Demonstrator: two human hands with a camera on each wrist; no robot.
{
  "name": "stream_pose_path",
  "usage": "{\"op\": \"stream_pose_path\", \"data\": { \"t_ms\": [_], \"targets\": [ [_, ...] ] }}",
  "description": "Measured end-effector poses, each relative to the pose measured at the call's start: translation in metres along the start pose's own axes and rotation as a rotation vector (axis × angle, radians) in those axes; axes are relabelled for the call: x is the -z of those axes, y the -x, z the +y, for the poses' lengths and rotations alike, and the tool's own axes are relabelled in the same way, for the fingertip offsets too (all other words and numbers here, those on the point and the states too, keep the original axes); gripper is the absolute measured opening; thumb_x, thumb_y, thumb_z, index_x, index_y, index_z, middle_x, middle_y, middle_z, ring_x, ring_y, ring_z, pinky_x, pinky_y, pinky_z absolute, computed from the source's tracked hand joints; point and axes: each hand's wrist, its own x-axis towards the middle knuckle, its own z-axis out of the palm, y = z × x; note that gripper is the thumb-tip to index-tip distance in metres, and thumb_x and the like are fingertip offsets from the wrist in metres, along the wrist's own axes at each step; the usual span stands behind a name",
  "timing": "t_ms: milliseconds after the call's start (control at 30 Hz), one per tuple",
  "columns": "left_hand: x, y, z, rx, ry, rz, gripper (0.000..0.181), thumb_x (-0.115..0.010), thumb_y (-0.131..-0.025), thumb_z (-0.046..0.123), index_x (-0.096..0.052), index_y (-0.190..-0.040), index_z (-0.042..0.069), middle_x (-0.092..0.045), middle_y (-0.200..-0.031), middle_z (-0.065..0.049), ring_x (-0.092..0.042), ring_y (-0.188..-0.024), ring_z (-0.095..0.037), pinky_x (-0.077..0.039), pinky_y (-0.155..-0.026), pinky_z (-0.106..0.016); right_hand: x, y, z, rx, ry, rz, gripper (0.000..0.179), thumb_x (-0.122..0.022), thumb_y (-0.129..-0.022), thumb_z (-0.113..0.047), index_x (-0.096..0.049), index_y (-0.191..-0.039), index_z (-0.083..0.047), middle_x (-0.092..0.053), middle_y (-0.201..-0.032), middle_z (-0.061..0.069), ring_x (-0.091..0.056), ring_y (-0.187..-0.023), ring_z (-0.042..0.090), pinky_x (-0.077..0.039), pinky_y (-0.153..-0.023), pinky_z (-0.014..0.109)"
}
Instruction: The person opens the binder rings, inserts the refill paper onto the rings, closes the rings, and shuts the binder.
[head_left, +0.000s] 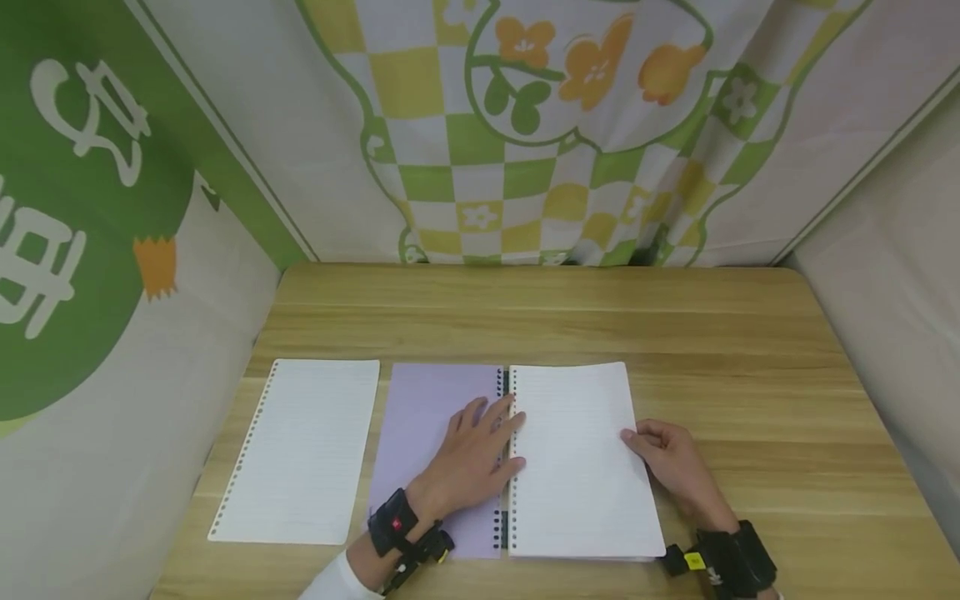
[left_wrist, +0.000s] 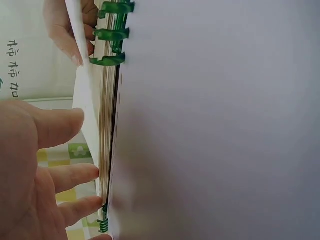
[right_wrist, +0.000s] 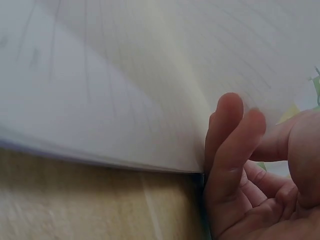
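A ring-bound notebook lies open, its lilac cover [head_left: 427, 408] on the left and a stack of white lined sheets [head_left: 573, 483] on the right. My left hand [head_left: 468, 462] spreads across the cover, fingertips at the punched edge of the sheets. Green binder rings [left_wrist: 112, 34] show in the left wrist view beside the stack. At the sheets' right edge my right hand [head_left: 671, 458] pinches paper between thumb and fingers. In the right wrist view that paper is raised from the pages beneath; how many sheets are held, I cannot tell.
One loose punched sheet [head_left: 300, 450] lies flat left of the notebook, holes along its left side. The wooden table [head_left: 525, 312] reaches back to a checkered, flower-printed curtain [head_left: 480, 158]. Fabric walls stand at both sides.
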Motion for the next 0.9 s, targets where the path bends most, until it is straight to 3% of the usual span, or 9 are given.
{"op": "stream_pose_path", "data": {
  "t_ms": [200,433,600,800,900],
  "targets": [
    [-0.003,0.011,-0.001,-0.01,-0.001,-0.05,0.07,-0.061,-0.105,0.049,-0.041,-0.166,0.021,-0.018,-0.18,-0.005,-0.015,-0.163,-0.048,-0.02,-0.127,-0.069,-0.001,0.001,0.0,0.009,0.039,0.003,0.036,-0.067,-0.107,-0.025,-0.069,-0.125,0.007,-0.081,-0.096,0.01,-0.07,-0.081,0.02,-0.055,-0.071,0.027],
    [-0.007,0.029,-0.002,-0.097,0.025,-0.146,0.081,-0.064,-0.101,0.057,-0.034,-0.169,0.024,-0.012,-0.181,-0.002,-0.003,-0.164,-0.049,-0.015,-0.127,-0.072,-0.001,-0.001,0.002,0.038,0.079,0.011,0.035,-0.067,-0.107,-0.025,-0.069,-0.124,0.006,-0.081,-0.096,0.011,-0.068,-0.079,0.019,-0.054,-0.069,0.026],
    [-0.008,0.036,0.0,-0.127,0.009,-0.165,0.095,-0.069,-0.093,0.067,-0.032,-0.17,0.024,-0.011,-0.181,-0.004,-0.002,-0.164,-0.051,-0.013,-0.127,-0.073,0.002,-0.001,0.003,0.094,0.166,0.035,0.032,-0.066,-0.107,-0.025,-0.071,-0.119,0.005,-0.08,-0.091,0.009,-0.064,-0.073,0.016,-0.051,-0.064,0.025],
    [-0.009,0.04,0.002,-0.133,-0.045,-0.182,0.116,-0.079,-0.079,0.075,-0.028,-0.171,0.026,-0.007,-0.182,-0.004,-0.001,-0.164,-0.051,-0.013,-0.128,-0.072,0.008,0.001,0.006,0.124,0.185,0.029,0.026,-0.067,-0.107,-0.021,-0.072,-0.112,0.004,-0.07,-0.074,0.004,-0.059,-0.06,0.016,-0.052,-0.054,0.027],
    [-0.009,0.04,0.002,-0.128,-0.063,-0.191,0.121,-0.082,-0.076,0.076,-0.026,-0.171,0.027,-0.005,-0.182,-0.004,0.0,-0.164,-0.051,-0.013,-0.129,-0.071,0.012,0.001,0.007,0.141,0.191,0.016,0.024,-0.066,-0.107,-0.02,-0.072,-0.11,0.004,-0.068,-0.073,0.005,-0.062,-0.061,0.016,-0.055,-0.054,0.028]
  ]
}}
